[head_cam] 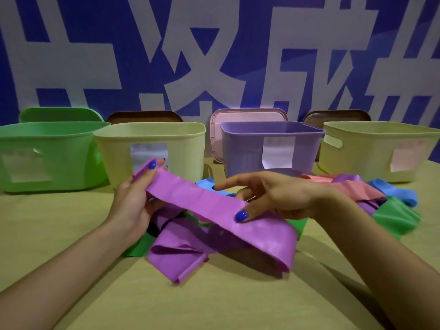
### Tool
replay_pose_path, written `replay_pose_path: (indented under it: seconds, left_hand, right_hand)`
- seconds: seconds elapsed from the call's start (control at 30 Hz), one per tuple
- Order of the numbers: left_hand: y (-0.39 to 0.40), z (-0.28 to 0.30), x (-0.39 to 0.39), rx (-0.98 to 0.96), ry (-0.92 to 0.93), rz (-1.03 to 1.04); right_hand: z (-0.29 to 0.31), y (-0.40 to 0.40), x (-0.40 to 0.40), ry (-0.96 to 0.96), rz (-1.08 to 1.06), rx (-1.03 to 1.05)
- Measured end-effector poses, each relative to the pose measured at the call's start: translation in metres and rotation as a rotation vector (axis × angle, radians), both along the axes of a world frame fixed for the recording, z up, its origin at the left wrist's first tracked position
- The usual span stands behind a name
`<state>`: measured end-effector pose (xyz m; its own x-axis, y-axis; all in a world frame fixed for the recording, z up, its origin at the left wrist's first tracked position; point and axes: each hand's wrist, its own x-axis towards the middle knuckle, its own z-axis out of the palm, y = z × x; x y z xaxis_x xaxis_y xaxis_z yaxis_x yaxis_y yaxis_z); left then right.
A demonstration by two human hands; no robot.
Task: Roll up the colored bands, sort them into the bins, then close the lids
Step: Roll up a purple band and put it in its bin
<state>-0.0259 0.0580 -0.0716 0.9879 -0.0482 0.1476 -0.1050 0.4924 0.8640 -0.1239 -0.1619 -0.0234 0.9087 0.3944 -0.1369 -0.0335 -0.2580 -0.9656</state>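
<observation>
- We see the left hand [133, 198] pinching one end of the purple band [190, 194], thumb on top, just in front of the left yellow bin [152, 148].
- We see the right hand [266, 194] pinching the same band further along under its thumb, its forefinger straight, in front of the purple bin [271, 146].
- The band stretches between both hands; beyond the right thumb it loops down onto the table [214, 301].
- Further from the left yellow bin, to the right, lie pink [357, 186], blue [392, 189] and green [395, 215] bands.
- A green bin [47, 153] stands left of the left yellow bin; another yellow bin [381, 148] stands far right.
- Lids lean behind the bins; the pink lid [247, 115] stands behind the purple one.
</observation>
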Motion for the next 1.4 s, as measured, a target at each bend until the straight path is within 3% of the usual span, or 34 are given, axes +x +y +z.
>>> replay_pose_path:
  seconds: [0.13, 0.2, 0.3, 0.5, 0.63, 0.8, 1.1, 1.4]
  left_hand:
    - [0.004, -0.007, 0.003, 0.381, -0.347, 0.265]
    - [0.005, -0.006, 0.003, 0.461, -0.447, 0.335]
    - [0.006, -0.006, 0.006, 0.458, -0.438, 0.349]
    - [-0.005, -0.012, -0.009, 0.492, -0.454, 0.145]
    - [-0.008, -0.008, -0.018, 0.37, -0.386, 0.052]
    - [-0.012, -0.008, -0.029, 0.324, -0.293, -0.094]
    - [-0.011, -0.004, -0.039, 0.503, -0.52, -0.187]
    - [-0.011, -0.001, -0.042, 0.479, -0.5, -0.267]
  right_hand:
    - [-0.003, 0.01, -0.004, 0.158, 0.261, 0.411]
    - [-0.01, 0.017, -0.003, 0.192, 0.276, 0.456]
    - [-0.017, 0.02, -0.003, 0.231, 0.338, 0.252]
    - [-0.01, 0.019, -0.009, 0.445, 0.533, -0.063]
    - [-0.007, 0.02, -0.007, 0.236, 0.284, -0.201]
    - [-0.018, 0.03, 0.004, -0.313, -0.306, -0.165]
    - [-0.027, 0.051, -0.004, -0.667, -0.292, -0.222]
    - [-0.022, 0.049, -0.005, -0.702, -0.411, -0.189]
